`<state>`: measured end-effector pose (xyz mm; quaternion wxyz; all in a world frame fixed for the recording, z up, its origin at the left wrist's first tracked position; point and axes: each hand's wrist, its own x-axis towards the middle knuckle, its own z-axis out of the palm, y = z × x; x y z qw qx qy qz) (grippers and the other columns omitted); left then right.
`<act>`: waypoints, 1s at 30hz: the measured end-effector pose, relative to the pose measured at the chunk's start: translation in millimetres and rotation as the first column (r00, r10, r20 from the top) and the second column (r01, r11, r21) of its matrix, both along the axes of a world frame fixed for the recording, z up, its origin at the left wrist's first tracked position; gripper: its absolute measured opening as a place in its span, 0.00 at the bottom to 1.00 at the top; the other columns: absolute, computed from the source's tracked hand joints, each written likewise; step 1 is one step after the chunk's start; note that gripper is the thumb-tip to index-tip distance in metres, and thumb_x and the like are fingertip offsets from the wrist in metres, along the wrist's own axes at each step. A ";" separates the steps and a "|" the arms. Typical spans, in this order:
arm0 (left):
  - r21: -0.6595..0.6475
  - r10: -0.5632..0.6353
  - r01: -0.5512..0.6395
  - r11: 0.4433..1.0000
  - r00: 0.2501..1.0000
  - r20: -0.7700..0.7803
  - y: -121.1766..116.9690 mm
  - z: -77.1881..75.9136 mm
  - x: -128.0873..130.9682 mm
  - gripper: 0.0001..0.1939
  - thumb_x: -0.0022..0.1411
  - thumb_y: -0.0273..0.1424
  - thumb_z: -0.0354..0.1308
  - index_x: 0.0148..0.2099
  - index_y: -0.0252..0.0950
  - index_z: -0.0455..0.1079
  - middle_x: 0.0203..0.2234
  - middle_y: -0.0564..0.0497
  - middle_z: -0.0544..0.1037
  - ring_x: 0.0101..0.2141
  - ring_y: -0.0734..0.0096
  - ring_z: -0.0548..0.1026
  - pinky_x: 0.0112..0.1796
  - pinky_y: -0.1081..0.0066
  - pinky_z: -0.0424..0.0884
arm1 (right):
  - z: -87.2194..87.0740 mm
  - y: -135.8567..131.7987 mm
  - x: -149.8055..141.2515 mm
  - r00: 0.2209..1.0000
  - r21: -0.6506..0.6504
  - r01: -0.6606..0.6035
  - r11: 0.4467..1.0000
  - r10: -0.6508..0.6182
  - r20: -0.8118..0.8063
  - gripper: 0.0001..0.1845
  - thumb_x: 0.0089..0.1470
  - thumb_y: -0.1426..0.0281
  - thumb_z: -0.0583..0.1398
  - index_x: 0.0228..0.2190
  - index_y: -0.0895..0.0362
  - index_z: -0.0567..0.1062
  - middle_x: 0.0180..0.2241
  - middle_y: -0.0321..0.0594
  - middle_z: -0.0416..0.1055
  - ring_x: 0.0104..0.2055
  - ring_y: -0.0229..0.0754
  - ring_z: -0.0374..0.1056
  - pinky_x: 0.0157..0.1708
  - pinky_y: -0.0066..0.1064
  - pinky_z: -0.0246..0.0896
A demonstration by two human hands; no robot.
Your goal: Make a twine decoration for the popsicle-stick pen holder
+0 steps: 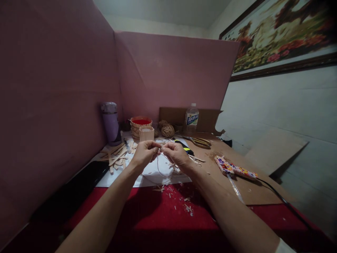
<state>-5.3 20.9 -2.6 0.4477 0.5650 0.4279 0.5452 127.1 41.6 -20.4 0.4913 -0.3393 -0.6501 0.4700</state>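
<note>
My left hand (144,153) and my right hand (176,154) meet above a white sheet (147,174), fingertips pinched together on a thin brown twine (159,168). The twine hangs in a loop below the hands, down to the sheet. Both hands are closed in a pinch. Behind them stand a small cup of wooden sticks (146,133) and a round stick basket with a red inside (140,124). A ball of twine (167,130) lies further back.
Loose wooden sticks (116,154) lie at the left by a purple bottle (111,123). Scissors (198,141), a water bottle (191,118) and a patterned glue gun (234,169) with its cord sit on brown cardboard at the right. Pink panels wall the left and back.
</note>
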 end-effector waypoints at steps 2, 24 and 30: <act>-0.005 0.009 -0.009 1.000 1.000 -0.001 0.7 0.0 -0.1 0.09 0.43 0.28 0.57 0.30 0.30 0.68 0.14 0.54 0.70 0.12 0.84 0.59 0.13 0.80 0.50 | 0.6 -0.2 0.0 1.000 -0.006 0.009 1.000 -0.009 -0.002 0.10 0.42 0.66 0.57 0.18 0.58 0.64 0.11 0.25 0.53 0.13 0.27 0.44 0.15 0.24 0.36; 0.185 0.192 -0.143 0.972 0.941 -0.280 5.0 -4.3 -1.5 0.07 0.44 0.29 0.57 0.26 0.29 0.73 0.13 0.54 0.68 0.15 0.80 0.62 0.18 0.78 0.56 | -5.7 7.7 -0.4 0.978 0.156 0.186 0.970 -0.199 0.067 0.11 0.42 0.64 0.57 0.17 0.59 0.65 0.15 0.30 0.56 0.19 0.30 0.48 0.18 0.24 0.43; 0.115 0.062 -0.036 0.993 0.972 -0.225 -0.5 -2.0 2.5 0.08 0.45 0.27 0.55 0.29 0.30 0.72 0.16 0.52 0.72 0.15 0.77 0.67 0.13 0.78 0.58 | -6.6 9.5 -0.2 0.981 0.158 0.182 0.970 -0.190 0.034 0.10 0.43 0.65 0.56 0.18 0.59 0.67 0.16 0.32 0.61 0.20 0.31 0.54 0.20 0.24 0.49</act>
